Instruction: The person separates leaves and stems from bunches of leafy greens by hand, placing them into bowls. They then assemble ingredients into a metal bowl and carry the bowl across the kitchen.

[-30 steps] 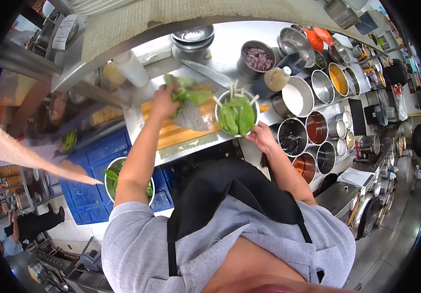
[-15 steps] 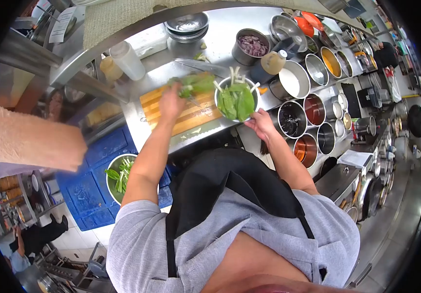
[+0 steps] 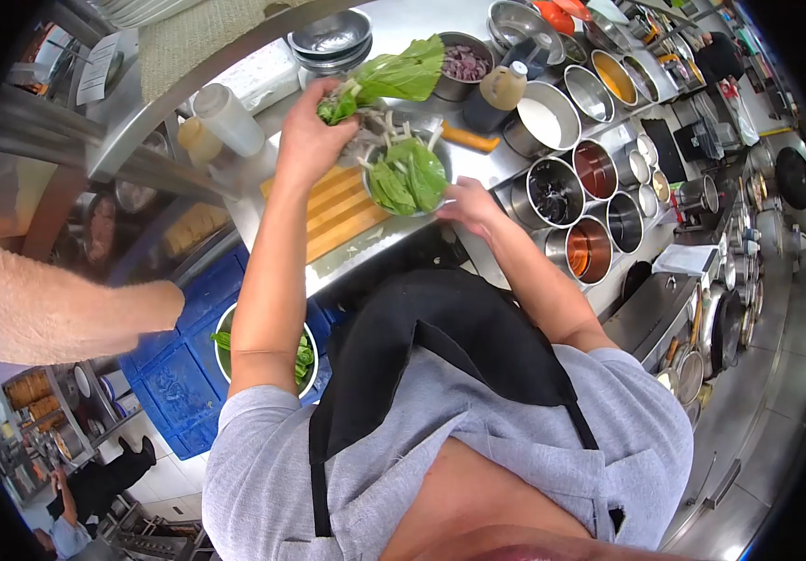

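My left hand (image 3: 314, 131) grips a bunch of leafy greens (image 3: 401, 75) by the stem end, raised above the back edge of the wooden cutting board (image 3: 328, 224). Something greyish and translucent hangs beside these fingers. A metal bowl of green leaves with pale stems (image 3: 408, 178) rests at the board's right side. My right hand (image 3: 468, 205) holds that bowl by its right rim. Behind the bowl lies a knife's yellow handle (image 3: 470, 137); its blade is mostly hidden.
Behind are stacked metal bowls (image 3: 331, 37), a pot of chopped purple pieces (image 3: 464, 62) and a dark bottle (image 3: 496, 93). Several pots (image 3: 552, 192) stand at right. Another bowl of greens (image 3: 307, 360) sits low on blue crates (image 3: 171, 383). A person (image 3: 108, 481) stands at lower left.
My left hand has lifted the greens off the board, up and back. The bowl in my right hand has shifted left over the board's right end, and the knife handle shows more.
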`<state>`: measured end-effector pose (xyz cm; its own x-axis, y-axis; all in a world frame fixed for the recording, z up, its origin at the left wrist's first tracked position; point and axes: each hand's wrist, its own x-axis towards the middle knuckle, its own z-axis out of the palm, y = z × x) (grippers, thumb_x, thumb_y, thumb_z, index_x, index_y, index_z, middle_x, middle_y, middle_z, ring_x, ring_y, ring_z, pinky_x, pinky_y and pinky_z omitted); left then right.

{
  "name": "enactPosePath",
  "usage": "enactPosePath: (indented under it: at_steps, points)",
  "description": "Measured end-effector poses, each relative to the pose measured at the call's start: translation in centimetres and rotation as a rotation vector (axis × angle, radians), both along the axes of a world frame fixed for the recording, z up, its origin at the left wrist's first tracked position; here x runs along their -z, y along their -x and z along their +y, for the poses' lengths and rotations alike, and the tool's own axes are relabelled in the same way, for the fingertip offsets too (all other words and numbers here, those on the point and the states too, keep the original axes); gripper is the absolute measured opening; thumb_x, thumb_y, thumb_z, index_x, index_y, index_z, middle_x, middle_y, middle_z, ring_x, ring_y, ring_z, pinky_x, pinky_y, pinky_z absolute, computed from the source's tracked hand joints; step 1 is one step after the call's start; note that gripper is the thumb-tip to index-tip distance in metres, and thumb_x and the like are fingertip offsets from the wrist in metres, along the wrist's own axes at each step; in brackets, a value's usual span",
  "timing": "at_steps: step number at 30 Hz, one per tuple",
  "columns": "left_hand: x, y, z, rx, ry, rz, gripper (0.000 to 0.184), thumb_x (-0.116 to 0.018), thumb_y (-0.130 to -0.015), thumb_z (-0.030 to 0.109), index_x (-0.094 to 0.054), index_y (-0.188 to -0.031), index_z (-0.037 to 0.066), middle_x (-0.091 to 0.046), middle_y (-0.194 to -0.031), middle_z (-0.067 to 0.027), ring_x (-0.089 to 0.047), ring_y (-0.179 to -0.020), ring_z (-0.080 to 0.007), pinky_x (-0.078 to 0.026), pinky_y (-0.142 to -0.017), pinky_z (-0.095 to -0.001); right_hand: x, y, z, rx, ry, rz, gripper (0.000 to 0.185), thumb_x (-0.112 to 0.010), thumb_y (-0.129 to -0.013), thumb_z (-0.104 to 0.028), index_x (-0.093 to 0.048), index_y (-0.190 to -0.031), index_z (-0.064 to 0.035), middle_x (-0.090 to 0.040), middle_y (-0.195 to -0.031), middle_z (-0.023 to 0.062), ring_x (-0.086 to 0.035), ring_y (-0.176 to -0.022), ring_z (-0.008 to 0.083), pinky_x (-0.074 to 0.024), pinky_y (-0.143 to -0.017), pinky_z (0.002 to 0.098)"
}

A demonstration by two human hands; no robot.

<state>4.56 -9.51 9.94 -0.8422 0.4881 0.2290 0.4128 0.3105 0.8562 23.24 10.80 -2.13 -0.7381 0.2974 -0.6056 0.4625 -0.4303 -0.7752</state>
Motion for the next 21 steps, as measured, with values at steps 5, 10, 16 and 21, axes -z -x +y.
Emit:
enactPosePath:
  at_steps: [5, 10, 16, 21]
  points:
    - [4.6, -2.9, 3.6, 0.071, 0.198, -0.081, 0.056, -0.076, -0.073, 0.019, -0.057, -0.124, 0.011, -0.063, -0.115, -0.0205, -0.062, -0.106, -0.0299, -0.049, -0.089, -0.0361, 0.6, 0.2, -0.4, -0.021, 0.001, -0.025, 0.024, -0.051, -0.092, -0.007, -0.051, -0.114, 0.0033, -0.064, -0.105, 0.0158, -0.069, -0.085, 0.0269, -0.0585, -0.074, 0.0355]
    - [8.3, -7.6, 4.7, 0.208, 0.696, 0.022, 0.062, -0.074, -0.077, 0.040, -0.055, -0.133, 0.021, -0.028, -0.151, -0.0266, -0.032, -0.136, -0.0464, -0.030, -0.106, -0.0627, 1.0, -0.7, -0.4, -0.016, 0.038, 0.008, 0.026, -0.050, -0.093, -0.008, -0.050, -0.116, 0.0036, -0.064, -0.104, 0.0157, -0.068, -0.082, 0.0255, -0.0583, -0.075, 0.0357]
    - [5.0, -7.7, 5.9, 0.113, 0.656, 0.225, 0.066, -0.063, -0.085, 0.051, -0.047, -0.141, 0.020, -0.026, -0.153, -0.0242, -0.026, -0.139, -0.0464, -0.022, -0.105, -0.0702, 1.4, -1.9, 0.5, 0.024, 0.060, -0.038, 0.025, -0.050, -0.091, -0.006, -0.050, -0.115, 0.0031, -0.064, -0.100, 0.0139, -0.067, -0.080, 0.0243, -0.0581, -0.074, 0.0382]
    - [13.3, -9.8, 8.7, 0.184, 0.706, 0.447, 0.066, -0.056, -0.090, 0.050, -0.043, -0.143, 0.013, -0.027, -0.153, -0.0229, -0.025, -0.140, -0.0445, -0.021, -0.108, -0.0671, 2.8, -2.7, 1.0, 0.048, 0.130, 0.035, 0.025, -0.050, -0.091, -0.006, -0.051, -0.114, 0.0020, -0.064, -0.099, 0.0138, -0.067, -0.079, 0.0234, -0.0585, -0.072, 0.0368]
